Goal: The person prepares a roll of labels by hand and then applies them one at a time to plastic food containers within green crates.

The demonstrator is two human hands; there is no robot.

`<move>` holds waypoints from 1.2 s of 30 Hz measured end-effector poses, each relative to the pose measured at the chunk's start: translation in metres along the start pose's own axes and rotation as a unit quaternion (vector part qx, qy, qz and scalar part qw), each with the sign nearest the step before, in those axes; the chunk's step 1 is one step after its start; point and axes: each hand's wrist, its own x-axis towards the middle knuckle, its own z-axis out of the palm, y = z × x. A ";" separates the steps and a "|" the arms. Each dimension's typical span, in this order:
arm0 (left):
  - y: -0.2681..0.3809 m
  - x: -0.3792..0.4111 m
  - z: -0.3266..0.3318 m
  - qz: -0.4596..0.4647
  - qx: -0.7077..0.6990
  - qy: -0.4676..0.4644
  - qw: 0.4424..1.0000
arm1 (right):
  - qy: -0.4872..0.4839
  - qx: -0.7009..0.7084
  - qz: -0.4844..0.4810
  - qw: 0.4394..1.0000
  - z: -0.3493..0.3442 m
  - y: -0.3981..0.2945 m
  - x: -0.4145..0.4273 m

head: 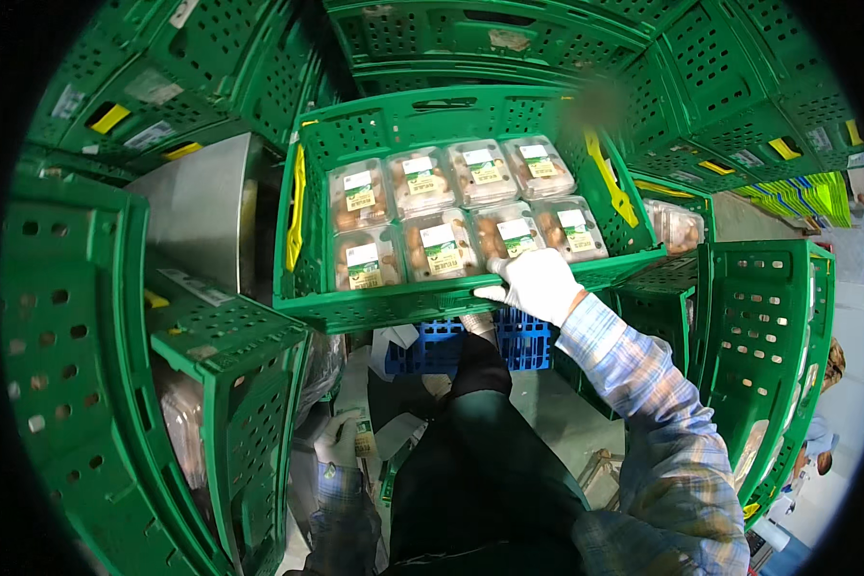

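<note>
A green plastic crate [392, 302] with yellow handle latches lies before me, tilted towards me. Two rows of clear plastic punnets [443, 248] sit inside, filled with brownish rounded produce and bearing white, green and yellow labels. My right hand [538, 284], in a white glove, grips the crate's near rim, with the thumb on its outer side. Lower down on the left is my gloved left hand [337, 439], away from the crate and in shade. Its fingers are curled beside a strip of printed labels [364, 434]; whether they hold it is unclear.
Stacked green crates [252, 389] close in on the left, with more crates [756, 324] on the right and behind. A metal panel [194, 209] stands at left. Below the crate are a blue plastic crate [522, 338] and my leg. People [821, 439] are at far right.
</note>
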 end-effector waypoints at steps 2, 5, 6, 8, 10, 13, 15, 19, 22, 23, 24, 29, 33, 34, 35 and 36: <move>-0.017 0.000 -0.005 0.000 -0.013 0.012 1.000 | -0.003 -0.005 0.002 1.000 -0.005 -0.006 0.005; -0.040 -0.004 -0.014 -0.010 -0.029 0.020 0.999 | -0.033 -0.002 0.024 0.999 -0.006 -0.011 0.020; -0.030 -0.008 -0.012 -0.032 -0.054 0.022 0.998 | -0.010 0.011 0.021 1.000 0.001 -0.008 0.032; -0.015 -0.011 -0.009 -0.060 -0.074 0.011 0.995 | -0.001 0.073 0.049 0.996 -0.003 0.004 0.053; -0.008 -0.019 -0.010 -0.073 -0.112 0.023 0.991 | 0.001 0.087 0.083 0.993 -0.012 -0.007 0.062; -0.032 -0.019 -0.009 -0.051 -0.162 0.044 0.984 | 0.057 0.098 0.113 0.987 -0.005 -0.031 0.061; -0.019 -0.020 -0.007 -0.061 -0.172 0.074 0.980 | 0.136 0.079 0.135 0.978 0.004 -0.049 0.048; -0.046 -0.011 -0.003 0.015 -0.059 0.103 0.993 | 0.160 0.124 0.183 0.962 -0.013 -0.075 0.024; -0.022 -0.010 -0.003 -0.042 -0.122 0.067 0.989 | 0.225 0.182 0.177 0.941 -0.006 -0.081 -0.011; -0.026 -0.009 -0.004 -0.049 -0.108 0.052 0.992 | 0.201 0.187 0.202 0.940 -0.008 -0.088 -0.023; -0.029 -0.008 -0.004 -0.055 -0.095 0.035 0.993 | 0.171 0.222 0.229 0.932 -0.014 -0.097 -0.033; -0.032 -0.009 0.006 -0.047 -0.171 0.018 0.984 | 0.197 0.299 0.255 0.898 0.001 -0.129 -0.068; -0.020 -0.019 0.004 -0.056 -0.100 0.017 0.993 | 0.143 0.344 0.288 0.882 0.025 -0.138 -0.091; -0.024 -0.021 0.003 -0.032 -0.086 0.013 0.996 | 0.136 0.355 0.292 0.878 0.030 -0.138 -0.097; -0.029 -0.024 0.002 -0.008 -0.073 0.009 0.997 | 0.215 0.312 0.239 0.894 0.049 -0.141 -0.105; -0.034 -0.025 0.003 0.016 -0.062 0.008 0.998 | 0.173 0.298 0.247 0.906 0.059 -0.145 -0.115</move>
